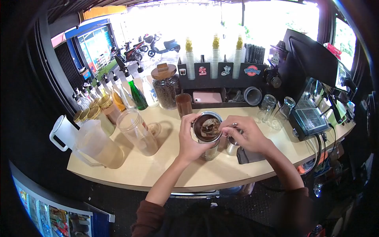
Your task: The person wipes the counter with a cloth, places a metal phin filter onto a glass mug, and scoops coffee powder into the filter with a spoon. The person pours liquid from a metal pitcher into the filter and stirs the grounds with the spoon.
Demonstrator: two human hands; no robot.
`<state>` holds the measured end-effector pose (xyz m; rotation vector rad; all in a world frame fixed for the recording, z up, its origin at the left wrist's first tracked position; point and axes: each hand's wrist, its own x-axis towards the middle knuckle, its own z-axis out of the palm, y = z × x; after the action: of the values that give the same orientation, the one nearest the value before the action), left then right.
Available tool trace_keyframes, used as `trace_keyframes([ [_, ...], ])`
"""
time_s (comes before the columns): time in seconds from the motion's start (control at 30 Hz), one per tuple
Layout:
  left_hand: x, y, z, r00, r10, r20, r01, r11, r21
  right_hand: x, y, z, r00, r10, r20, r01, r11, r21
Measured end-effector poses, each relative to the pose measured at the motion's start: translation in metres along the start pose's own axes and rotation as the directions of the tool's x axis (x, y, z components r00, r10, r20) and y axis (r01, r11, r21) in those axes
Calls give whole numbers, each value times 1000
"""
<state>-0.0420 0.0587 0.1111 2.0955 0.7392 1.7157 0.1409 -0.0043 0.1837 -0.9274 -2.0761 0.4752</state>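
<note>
My left hand (190, 139) is wrapped around a metal cup (196, 130) with a dark brown, partly foamy mix (210, 127) inside. In my right hand (249, 136) is a spoon (235, 125), pinched by its handle with the end showing above my fingers. Its other end points into the cup, and I cannot make out its tip in the mix. Just below my right hand stands a small metal jug (232, 148), partly covered by the fingers. A dark folded cloth (248, 156) lies beside the jug.
A brown tumbler (183, 104) stands right behind the cup. To the left are a clear plastic jar (138, 134), a pitcher (98, 146) and syrup bottles (136, 94). Glasses (266, 108) and a coffee machine (310, 112) are at right. A black organizer (225, 81) with stacked cups borders the back.
</note>
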Motion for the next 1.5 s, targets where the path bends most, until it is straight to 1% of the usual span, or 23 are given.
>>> trace_keyframes([
  [0.1, -2, -2, 4, 999, -7, -31, 6, 1000, -24, -1, 1, 1, 999, 32, 5, -32, 997, 77],
  [0.17, -4, 1, 5, 999, -34, -26, 33, 999, -31, -2, 2, 4, 997, -66, -26, 65, 997, -38],
  [0.2, -4, 2, 5, 998, -62, -19, 62, 997, -38, -2, 3, 5, 997, -65, -27, 64, 997, -38],
  [0.27, -5, 0, 7, 998, -56, -22, 56, 998, -28, -3, 4, 8, 997, 8, -82, -4, 998, 58],
  [0.4, -5, 0, 5, 999, -44, -26, 45, 999, 27, -7, 3, 6, 997, -54, -53, 53, 998, -14],
  [0.47, -3, -2, 3, 1000, -19, -19, 19, 999, 31, -7, 2, 0, 994, 58, -96, -55, 998, 37],
  [0.5, -2, -2, 2, 1000, 6, -14, -6, 999, 36, -8, 2, -1, 994, 59, -95, -55, 998, 38],
  [0.6, -1, 1, 2, 1000, -6, 0, 6, 1000, 15, -9, 2, -2, 999, 41, -33, -40, 999, 20],
  [0.67, -1, 2, 1, 1000, -12, 5, 12, 1000, 14, -9, 3, -3, 993, 59, -106, -53, 997, 58],
  [0.7, -1, 2, 1, 1000, -20, 8, 20, 1000, 17, -9, 3, -3, 993, 59, -107, -53, 997, 58],
  [0.77, 0, 2, -1, 999, -15, 31, 14, 1000, 22, -10, 5, -2, 998, 59, -32, -57, 996, 65],
  [0.8, 0, 2, -1, 998, -9, 55, 8, 1000, 26, -10, 5, -1, 998, 59, -32, -57, 996, 65],
  [0.87, 0, 1, 1, 998, -3, 57, 2, 1000, 23, -7, 5, 3, 992, 46, -115, -41, 998, 46],
  [0.93, 1, 1, 1, 998, 3, 58, -5, 1000, 23, -8, 7, 8, 992, 67, -108, -57, 994, 96],
  [1.0, 2, 2, -1, 994, 18, 104, -26, 996, 80, -8, 6, 10, 991, 86, -98, -71, 987, 145],
  [1.07, 4, 3, -5, 992, 43, 121, -56, 993, 102, -8, 3, 9, 991, 59, -116, -51, 997, 64],
  [1.1, 6, 4, -7, 988, 68, 141, -86, 989, 123, -7, 4, 8, 991, 59, -116, -52, 997, 65],
  [1.2, 12, 4, -13, 978, 104, 181, -135, 976, 169, -5, 6, 4, 987, 102, -125, -84, 986, 143],
  [1.27, 14, 5, -16, 976, 100, 195, -139, 971, 197, -7, 5, 4, 993, 114, -41, -111, 992, 62],
  [1.3, 15, 5, -16, 972, 97, 212, -144, 964, 221, -6, 5, 4, 993, 115, -42, -112, 992, 62],
  [1.37, 16, 8, -17, 973, 88, 213, -136, 965, 225, -5, 4, 3, 983, 114, -143, -87, 980, 182],
  [1.43, 16, 9, -18, 974, 78, 213, -128, 964, 232, -6, 5, 4, 983, 152, -105, -127, 969, 213],
  [1.5, 16, 8, -16, 972, 14, 233, -71, 969, 239, -7, 6, 6, 980, 188, -66, -167, 956, 241],
])
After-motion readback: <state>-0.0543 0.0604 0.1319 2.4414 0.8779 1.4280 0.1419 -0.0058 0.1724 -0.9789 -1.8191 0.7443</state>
